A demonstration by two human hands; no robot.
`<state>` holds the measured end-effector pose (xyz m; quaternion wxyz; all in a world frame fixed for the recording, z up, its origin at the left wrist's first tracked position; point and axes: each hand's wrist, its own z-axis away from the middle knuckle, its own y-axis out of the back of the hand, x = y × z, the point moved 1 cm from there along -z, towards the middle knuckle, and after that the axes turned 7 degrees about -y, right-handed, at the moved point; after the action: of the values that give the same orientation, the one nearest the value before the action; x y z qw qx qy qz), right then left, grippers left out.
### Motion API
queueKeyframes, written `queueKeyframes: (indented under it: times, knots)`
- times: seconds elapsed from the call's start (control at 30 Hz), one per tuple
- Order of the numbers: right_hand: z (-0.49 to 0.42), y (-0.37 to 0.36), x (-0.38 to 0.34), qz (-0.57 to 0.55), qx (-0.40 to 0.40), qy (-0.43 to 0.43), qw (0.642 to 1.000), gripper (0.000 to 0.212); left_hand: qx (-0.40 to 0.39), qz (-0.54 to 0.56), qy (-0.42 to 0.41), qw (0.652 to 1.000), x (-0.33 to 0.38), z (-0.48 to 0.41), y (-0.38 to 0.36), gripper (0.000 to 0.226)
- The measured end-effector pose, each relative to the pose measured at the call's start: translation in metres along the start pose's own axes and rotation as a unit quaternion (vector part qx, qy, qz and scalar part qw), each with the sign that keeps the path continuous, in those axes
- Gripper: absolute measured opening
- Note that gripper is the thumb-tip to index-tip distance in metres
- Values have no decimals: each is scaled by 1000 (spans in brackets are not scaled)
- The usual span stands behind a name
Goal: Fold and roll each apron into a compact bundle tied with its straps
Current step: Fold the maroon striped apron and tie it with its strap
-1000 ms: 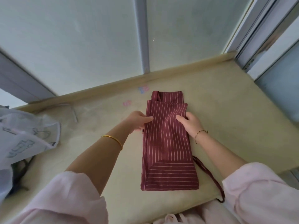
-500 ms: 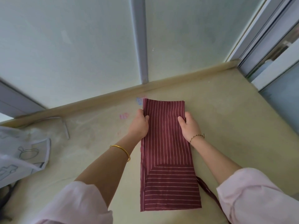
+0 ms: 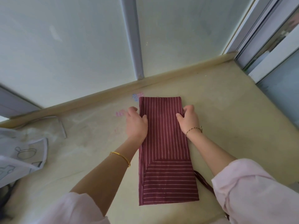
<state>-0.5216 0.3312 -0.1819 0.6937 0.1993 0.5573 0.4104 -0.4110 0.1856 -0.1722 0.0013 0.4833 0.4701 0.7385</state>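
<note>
Frosted glass panels back a pale tabletop [image 3: 226,102], where the maroon striped apron [image 3: 165,159] lies folded into a long strip between both hands. The left hand [image 3: 136,125] and right hand [image 3: 189,119] each pinch a side edge, thumbs on top. A strap [image 3: 203,180] trails beneath the right forearm. Uneven pulls could skew the layers, and rolling might trap that strap.
</note>
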Motion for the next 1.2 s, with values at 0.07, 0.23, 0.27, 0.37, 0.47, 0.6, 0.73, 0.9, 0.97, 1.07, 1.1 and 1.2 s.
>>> queueKeyframes:
  times: [0.07,0.23,0.27,0.37,0.47,0.6,0.73,0.9,0.97,1.07,1.1,1.2]
  knots:
    - [9,13,2,83,47,73,993,29,13,-84,-141,986,-6,11,5,25]
    - [61,17,29,160,-98,280,942,21,-176,-169,-488,838,-13,56,17,14]
    - [67,13,36,182,-130,290,931,21,-205,-205,-493,820,-19,61,16,17]
    - [67,12,51,186,-125,256,940,21,-208,-256,-386,861,-39,62,20,16]
    - [66,15,56,179,-119,252,944,25,-210,-311,-334,865,-39,60,30,12]
    - [70,13,57,183,-104,260,943,28,-259,-297,-414,821,-3,85,38,5]
    - [70,11,56,177,-95,247,948,29,-474,-315,-423,705,4,126,27,35]
    - [73,12,57,186,-103,243,946,31,-412,-430,-498,630,-18,143,13,62]
    - [75,13,56,190,-108,245,945,32,-407,-407,-515,636,-14,144,16,46]
    - [76,16,56,197,-115,252,940,34,-451,-370,-463,667,-3,138,22,24]
    - [76,17,56,199,-121,254,939,34,-475,-353,-432,681,2,135,25,19]
    - [79,22,55,193,-166,253,933,26,-584,-225,-256,737,17,121,36,10]
